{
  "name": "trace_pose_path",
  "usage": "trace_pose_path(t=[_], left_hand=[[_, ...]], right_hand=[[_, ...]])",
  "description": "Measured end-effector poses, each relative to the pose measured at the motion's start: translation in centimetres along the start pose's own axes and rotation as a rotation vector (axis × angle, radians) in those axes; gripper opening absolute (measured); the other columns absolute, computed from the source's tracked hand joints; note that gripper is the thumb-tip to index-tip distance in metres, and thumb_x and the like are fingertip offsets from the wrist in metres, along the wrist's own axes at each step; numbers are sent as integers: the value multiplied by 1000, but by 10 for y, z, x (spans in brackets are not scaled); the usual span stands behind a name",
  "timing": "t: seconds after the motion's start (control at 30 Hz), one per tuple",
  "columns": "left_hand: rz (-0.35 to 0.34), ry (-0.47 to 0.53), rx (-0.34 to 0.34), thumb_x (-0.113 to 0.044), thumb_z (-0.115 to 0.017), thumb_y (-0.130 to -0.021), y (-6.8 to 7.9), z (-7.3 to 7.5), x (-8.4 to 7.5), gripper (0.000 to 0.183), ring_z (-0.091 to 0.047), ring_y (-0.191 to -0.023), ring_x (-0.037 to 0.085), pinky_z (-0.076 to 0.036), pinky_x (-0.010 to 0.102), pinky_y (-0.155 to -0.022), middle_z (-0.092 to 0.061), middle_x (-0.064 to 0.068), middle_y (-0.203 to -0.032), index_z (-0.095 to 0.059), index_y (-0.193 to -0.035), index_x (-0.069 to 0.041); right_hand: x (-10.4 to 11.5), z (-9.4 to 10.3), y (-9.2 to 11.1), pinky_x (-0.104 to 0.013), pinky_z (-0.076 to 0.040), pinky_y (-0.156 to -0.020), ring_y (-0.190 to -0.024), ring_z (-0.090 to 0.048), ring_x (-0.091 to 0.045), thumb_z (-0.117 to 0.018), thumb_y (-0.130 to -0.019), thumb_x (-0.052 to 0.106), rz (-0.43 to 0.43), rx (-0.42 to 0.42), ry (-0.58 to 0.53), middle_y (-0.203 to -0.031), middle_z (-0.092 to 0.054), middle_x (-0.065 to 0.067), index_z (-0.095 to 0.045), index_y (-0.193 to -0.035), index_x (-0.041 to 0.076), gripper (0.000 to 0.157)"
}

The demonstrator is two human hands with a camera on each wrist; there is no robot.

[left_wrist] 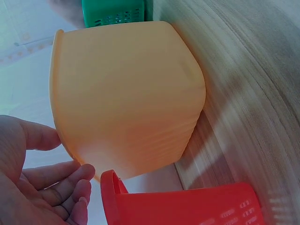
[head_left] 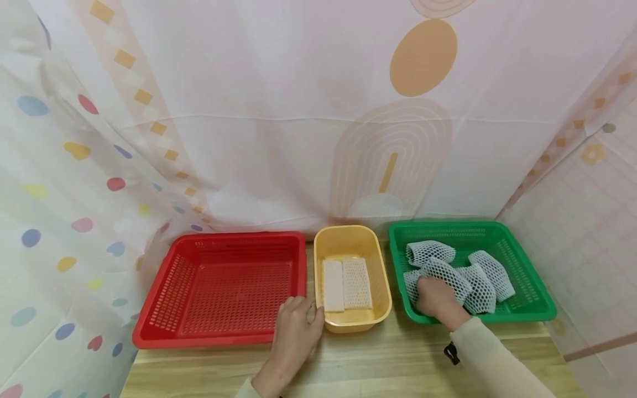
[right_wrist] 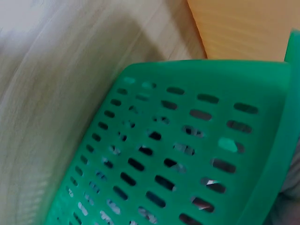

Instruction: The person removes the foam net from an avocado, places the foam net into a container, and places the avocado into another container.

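My left hand (head_left: 296,331) is at the near left rim of a yellow plastic basin (head_left: 353,326), its thumb and fingertips right at the edge and the other fingers loosely bent. Two flat white pieces lie side by side in the basin: a smoother strip (head_left: 333,286) and a foam net sleeve (head_left: 356,283) with a mesh pattern. My right hand (head_left: 438,301) reaches into the green basket (head_left: 539,309), among several white foam net sleeves (head_left: 480,287). Its fingertips are hidden among the nets, so I cannot tell whether they grip one.
A red slotted basket (head_left: 239,293) stands to the left, its bottom showing bare. All three containers sit in a row on a wooden table (head_left: 358,367), against patterned curtains (head_left: 278,166). A small black loop (head_left: 452,354) hangs by the right sleeve (head_left: 490,354).
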State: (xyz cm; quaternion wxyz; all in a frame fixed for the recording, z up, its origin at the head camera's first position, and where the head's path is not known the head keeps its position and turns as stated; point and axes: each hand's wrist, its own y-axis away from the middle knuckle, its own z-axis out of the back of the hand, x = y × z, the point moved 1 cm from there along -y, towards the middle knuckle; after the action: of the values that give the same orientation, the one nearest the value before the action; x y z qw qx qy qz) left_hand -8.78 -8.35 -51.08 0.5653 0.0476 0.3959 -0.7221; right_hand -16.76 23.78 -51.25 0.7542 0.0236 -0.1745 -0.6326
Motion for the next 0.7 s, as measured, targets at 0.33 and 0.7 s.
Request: trace_pose_path(t=[0.33,0.7], left_hand=[[8,-36,-5,-6,-83,-79,-1,-1,-3,17,-56,-68,20,-44,34,-65,-70,10,-77,-78,-92,5],[44,-48,29,-8,-83,-81,-1,-2,-4,19,-56,-70,19,-44,33,-66,-70,8,-78,-78,-93,6]], right_hand=[[4,1,1,-41,-49,-66,-66,-50,-24,-63,-84,-4,-55,-21,-34,-71,-53,-8,-54,-76,5,15],[-5,9,3,-43,-51,-62,-70,-54,-28,-69,-79,6,-81,-41,-179,-80,-60,-14,-57,-98,-9,27]])
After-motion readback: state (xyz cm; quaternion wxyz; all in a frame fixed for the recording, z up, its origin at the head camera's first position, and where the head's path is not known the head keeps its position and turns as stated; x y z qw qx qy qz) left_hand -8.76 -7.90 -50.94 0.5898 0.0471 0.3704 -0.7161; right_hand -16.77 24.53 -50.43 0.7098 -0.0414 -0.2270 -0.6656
